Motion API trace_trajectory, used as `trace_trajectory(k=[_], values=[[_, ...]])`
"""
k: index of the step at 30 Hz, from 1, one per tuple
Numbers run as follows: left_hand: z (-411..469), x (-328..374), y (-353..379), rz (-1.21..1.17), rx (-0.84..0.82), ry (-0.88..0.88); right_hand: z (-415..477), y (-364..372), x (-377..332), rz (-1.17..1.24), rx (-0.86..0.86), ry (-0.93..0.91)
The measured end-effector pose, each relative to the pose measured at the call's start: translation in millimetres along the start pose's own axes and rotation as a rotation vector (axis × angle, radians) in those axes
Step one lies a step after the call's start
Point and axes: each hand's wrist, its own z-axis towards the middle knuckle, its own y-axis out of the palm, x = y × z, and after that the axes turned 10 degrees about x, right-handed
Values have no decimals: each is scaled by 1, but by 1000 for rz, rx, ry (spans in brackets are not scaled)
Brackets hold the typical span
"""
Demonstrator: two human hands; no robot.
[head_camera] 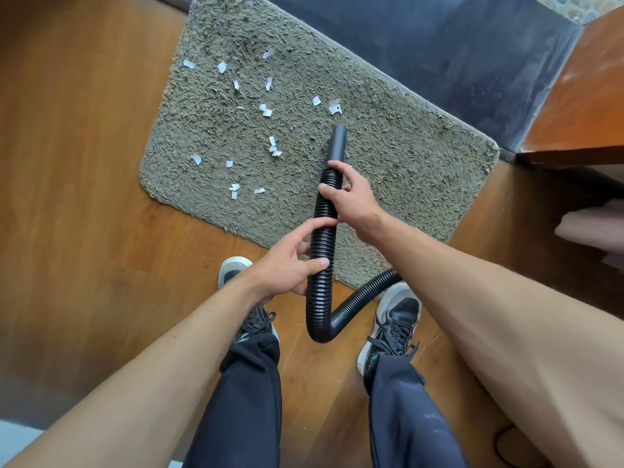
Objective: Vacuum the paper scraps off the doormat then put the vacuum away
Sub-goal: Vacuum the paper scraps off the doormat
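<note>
Soft, even light, brightest on the doormat at centre and the orange wood surface at upper right, while the wooden floor dims toward the left edge. Shadows are faint and soft-edged. Wide-angle distortion swells the forearms in the lower corners; focus is sharp mid-frame, softer at the right edge.

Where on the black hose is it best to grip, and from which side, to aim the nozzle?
Probably the ribbed hose just behind the smooth nozzle, from the right side, where the right hand holds it: ribs resist slipping, and a grip near the rigid tip steers it.
</note>
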Motion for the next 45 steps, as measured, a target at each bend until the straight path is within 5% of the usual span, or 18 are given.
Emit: trace_trajectory(k=[33,45], values=[[17,16,-43,-27,6,39,22,37,-46,-137,-55,-11],[27,38,-38,13,-25,34,29,28,-53,-124,58,10]])
